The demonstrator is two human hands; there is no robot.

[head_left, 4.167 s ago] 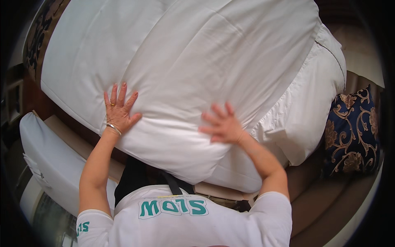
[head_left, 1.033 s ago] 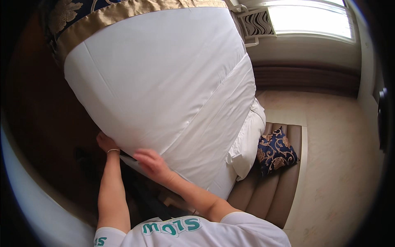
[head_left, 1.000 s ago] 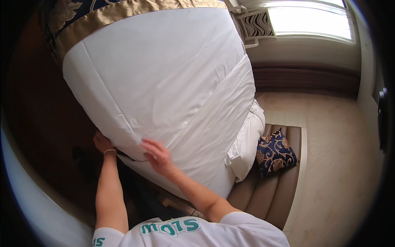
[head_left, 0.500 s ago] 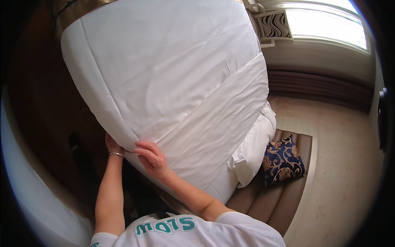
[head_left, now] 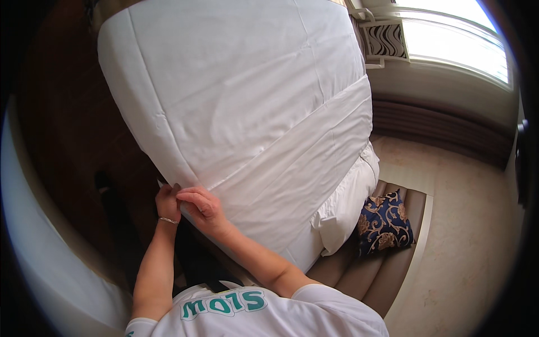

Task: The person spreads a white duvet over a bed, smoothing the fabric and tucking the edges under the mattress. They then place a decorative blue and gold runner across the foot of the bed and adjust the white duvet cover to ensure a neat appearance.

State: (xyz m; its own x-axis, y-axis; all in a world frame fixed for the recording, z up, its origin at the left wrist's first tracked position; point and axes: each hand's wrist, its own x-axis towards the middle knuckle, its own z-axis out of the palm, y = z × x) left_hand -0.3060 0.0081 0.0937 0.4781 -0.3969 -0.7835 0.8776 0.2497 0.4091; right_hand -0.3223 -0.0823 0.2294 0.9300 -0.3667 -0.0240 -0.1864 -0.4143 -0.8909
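Note:
White bedding (head_left: 247, 101) covers a large bed, with a broad band folded back across the right part. At its near left edge my two hands meet. My left hand (head_left: 167, 203), with a bracelet at the wrist, is closed on the edge of the bedding, and a small white tip pokes out past its fingers. My right hand (head_left: 203, 209) lies against it, fingers bent and pressed together over the same edge. Its fingertips touch the left hand's thumb, and the cloth beneath them is mostly hidden.
A blue cushion (head_left: 386, 223) with gold flowers rests on a brown padded panel (head_left: 359, 275) at the right. Bunched white cloth (head_left: 351, 199) bulges beside it. Beyond are a pale floor (head_left: 455, 224), a patterned chair (head_left: 386, 40) and a bright window (head_left: 455, 36). Dark flooring (head_left: 73, 129) lies left.
My left hand has come out from under the bedding's edge and moved up beside the right hand. The right hand has shifted slightly left and down, its fingers more closed.

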